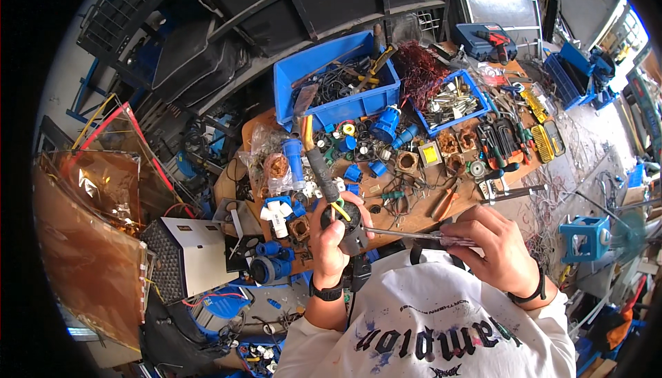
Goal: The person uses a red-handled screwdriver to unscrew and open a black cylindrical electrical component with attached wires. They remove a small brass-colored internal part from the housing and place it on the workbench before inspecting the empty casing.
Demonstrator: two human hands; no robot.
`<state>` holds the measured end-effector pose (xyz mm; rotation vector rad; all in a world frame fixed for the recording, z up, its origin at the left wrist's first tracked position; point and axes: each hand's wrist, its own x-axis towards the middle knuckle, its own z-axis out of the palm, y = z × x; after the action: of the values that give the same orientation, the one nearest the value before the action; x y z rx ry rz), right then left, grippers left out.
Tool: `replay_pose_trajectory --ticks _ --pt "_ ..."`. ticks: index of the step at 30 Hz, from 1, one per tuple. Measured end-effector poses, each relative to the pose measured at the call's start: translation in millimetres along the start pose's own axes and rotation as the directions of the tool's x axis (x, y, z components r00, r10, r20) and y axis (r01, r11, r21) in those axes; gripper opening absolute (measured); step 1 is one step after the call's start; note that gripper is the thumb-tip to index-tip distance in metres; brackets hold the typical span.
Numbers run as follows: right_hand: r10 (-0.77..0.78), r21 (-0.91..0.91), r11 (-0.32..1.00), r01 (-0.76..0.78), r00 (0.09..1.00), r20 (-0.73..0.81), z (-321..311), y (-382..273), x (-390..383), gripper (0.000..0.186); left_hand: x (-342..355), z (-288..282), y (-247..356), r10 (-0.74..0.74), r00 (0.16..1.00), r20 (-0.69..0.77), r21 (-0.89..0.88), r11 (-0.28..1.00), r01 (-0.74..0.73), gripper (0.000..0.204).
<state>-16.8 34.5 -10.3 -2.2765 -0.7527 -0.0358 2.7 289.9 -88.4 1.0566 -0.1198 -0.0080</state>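
My left hand is wrapped round a black round plug, above the near edge of the cluttered workbench. A thick black cable runs up from the plug, and a yellow-green wire shows at the plug's open end. In my right hand is a screwdriver with a clear handle, held sideways. Its thin metal shaft points left, with the tip at the plug's right side. Whether the tip sits in a screw is too small to tell.
Small blue and white connector parts crowd the wooden bench. Behind them stand a blue bin of cables and a blue tray of metal pieces. Orange-handled pliers lie nearby, hex keys farther right. A white box stands left.
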Motion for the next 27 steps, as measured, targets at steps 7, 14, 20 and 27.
replay_pose_trajectory --ticks 7,14,20,27 --pt "0.075 -0.104 0.991 -0.081 0.995 -0.059 4 -7 0 0.028 1 -1 -3 0.002 1.000 0.021 0.061 0.998 -0.004 0.054" --pt "0.148 0.091 0.985 -0.144 0.988 -0.039 12 1 -4 0.027 0 3 -2 0.013 0.999 0.029 0.032 0.999 -0.014 0.054" --pt "0.375 0.444 0.841 -0.308 0.925 -0.069 15 7 -2 0.022 -2 5 -8 -0.025 0.998 0.049 -0.011 1.000 0.025 0.051" --pt "0.364 0.697 0.668 -0.260 0.931 -0.001 23 6 29 0.039 -2 21 -15 0.067 0.988 0.136 0.576 0.807 -0.134 0.039"
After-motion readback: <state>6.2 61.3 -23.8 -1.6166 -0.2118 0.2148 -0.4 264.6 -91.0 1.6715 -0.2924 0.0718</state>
